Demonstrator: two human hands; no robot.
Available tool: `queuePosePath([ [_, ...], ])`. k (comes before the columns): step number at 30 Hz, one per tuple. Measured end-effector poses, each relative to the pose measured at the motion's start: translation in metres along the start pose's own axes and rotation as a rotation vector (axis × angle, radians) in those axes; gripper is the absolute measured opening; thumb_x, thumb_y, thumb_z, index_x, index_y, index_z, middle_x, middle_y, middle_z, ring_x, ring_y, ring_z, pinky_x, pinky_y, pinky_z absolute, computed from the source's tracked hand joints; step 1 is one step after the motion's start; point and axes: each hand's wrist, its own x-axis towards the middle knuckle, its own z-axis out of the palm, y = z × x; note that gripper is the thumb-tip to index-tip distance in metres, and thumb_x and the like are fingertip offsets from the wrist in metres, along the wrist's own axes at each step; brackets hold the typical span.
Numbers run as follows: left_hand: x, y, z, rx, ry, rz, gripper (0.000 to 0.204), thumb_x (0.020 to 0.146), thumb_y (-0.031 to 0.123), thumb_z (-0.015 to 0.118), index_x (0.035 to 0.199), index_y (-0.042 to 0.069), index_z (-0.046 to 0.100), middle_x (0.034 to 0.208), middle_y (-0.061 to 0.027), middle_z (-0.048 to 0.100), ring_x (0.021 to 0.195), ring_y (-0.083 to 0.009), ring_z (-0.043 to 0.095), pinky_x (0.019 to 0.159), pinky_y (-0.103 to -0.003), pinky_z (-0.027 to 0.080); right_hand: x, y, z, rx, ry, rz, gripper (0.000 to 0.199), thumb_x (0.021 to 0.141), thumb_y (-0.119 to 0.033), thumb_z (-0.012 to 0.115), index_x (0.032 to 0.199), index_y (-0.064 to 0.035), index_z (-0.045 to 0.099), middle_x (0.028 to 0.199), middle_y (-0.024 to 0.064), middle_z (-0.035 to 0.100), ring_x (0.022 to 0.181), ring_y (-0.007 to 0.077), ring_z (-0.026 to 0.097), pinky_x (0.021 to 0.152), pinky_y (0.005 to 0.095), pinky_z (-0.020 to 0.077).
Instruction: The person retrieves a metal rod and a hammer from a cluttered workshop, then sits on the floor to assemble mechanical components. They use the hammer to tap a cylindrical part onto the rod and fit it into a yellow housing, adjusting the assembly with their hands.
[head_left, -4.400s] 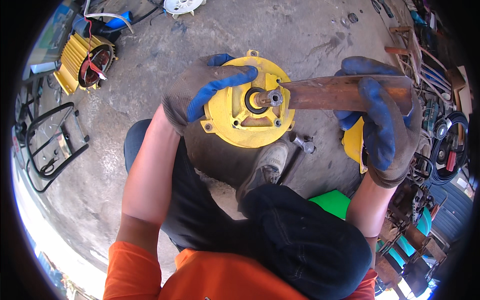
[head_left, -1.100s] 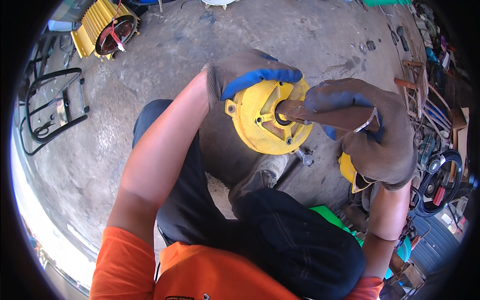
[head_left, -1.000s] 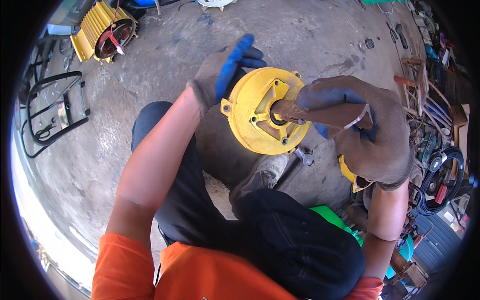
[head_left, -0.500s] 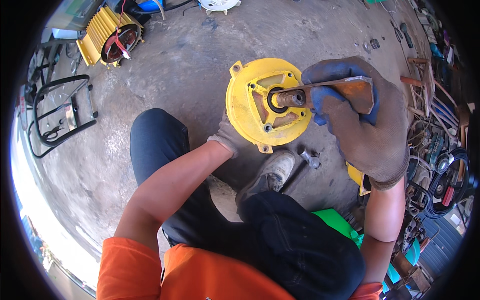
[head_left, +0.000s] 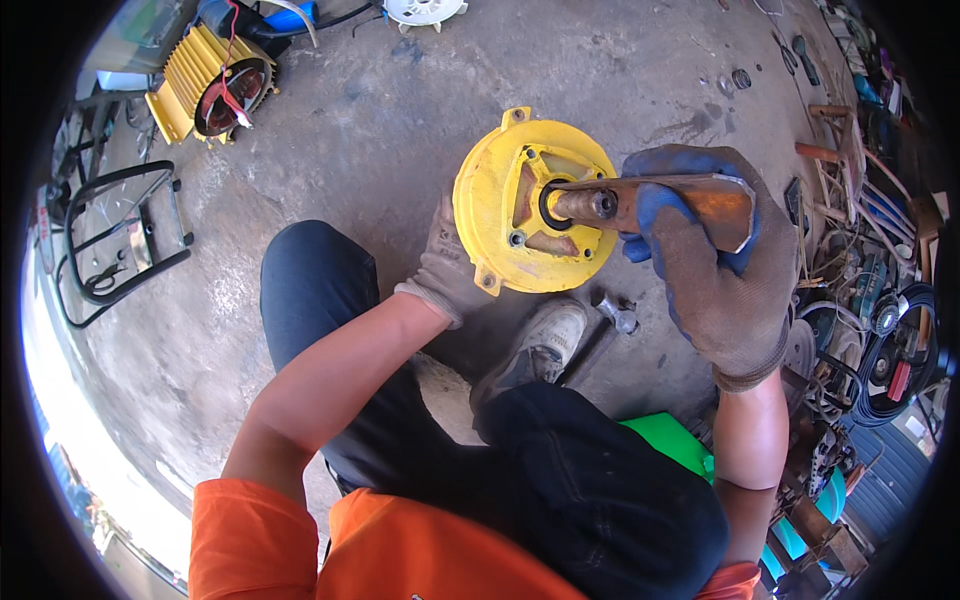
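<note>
A round yellow motor end cover (head_left: 490, 200) sits in front of me, its shaft (head_left: 585, 204) sticking out through a black ring seal at the centre. My left hand (head_left: 448, 258), in a grey-brown glove, grips the cover's left side; the fingertips are hidden behind it. In its brown and blue glove, my right hand (head_left: 725, 270) is closed around a rusty flat metal bar (head_left: 680, 205). One end of that bar lies along the shaft, close to the seal.
A hammer (head_left: 620, 316) lies on the floor beside my shoe (head_left: 553, 335). At the far left are a finned yellow motor housing (head_left: 207, 75) and a black tubular frame (head_left: 120, 235). Cables (head_left: 885, 355), tools and scrap crowd the right side. A white fan-like part (head_left: 425, 10) lies at the back.
The yellow cover has turned clockwise, its lugs shifting round. My left hand has moved slightly left with it. My right hand still holds the bar against the shaft, at a slightly different angle.
</note>
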Motion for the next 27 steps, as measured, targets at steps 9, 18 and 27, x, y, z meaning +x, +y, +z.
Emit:
queuePosePath([
  [9,0.024,0.037,-0.031,0.578,-0.291,-0.192,0.065,0.088,0.017,0.063,0.148,0.010,0.037,0.140,-0.0111,0.051,0.124,-0.0299,0.054,0.103,-0.048,0.048,-0.007,-0.002,0.000,0.031,-0.018,-0.046,0.019,0.092,-0.002,0.060,0.109,0.0060,0.062,0.085,0.0111,0.071,0.067,0.0076,0.062,0.059,0.0195,0.0493],
  [18,0.003,-0.008,-0.023,0.850,-0.115,0.309,0.080,0.080,0.000,0.077,0.148,0.009,0.037,0.136,-0.0088,0.055,0.122,-0.0227,0.056,0.107,-0.036,0.047,-0.006,-0.002,0.011,0.019,0.031,-0.097,0.018,0.092,-0.004,0.061,0.109,0.0043,0.063,0.083,0.0079,0.069,0.066,0.0068,0.061,0.058,0.0196,0.0481],
  [27,0.016,0.037,-0.032,0.588,-0.257,-0.155,0.071,0.082,0.005,0.075,0.144,0.008,0.042,0.136,-0.0077,0.056,0.125,-0.0237,0.054,0.106,-0.036,0.047,-0.010,-0.001,0.012,0.140,0.117,0.022,0.014,0.085,-0.004,0.065,0.098,0.0005,0.066,0.083,0.0107,0.070,0.074,0.0136,0.068,0.070,0.0278,0.0539],
])
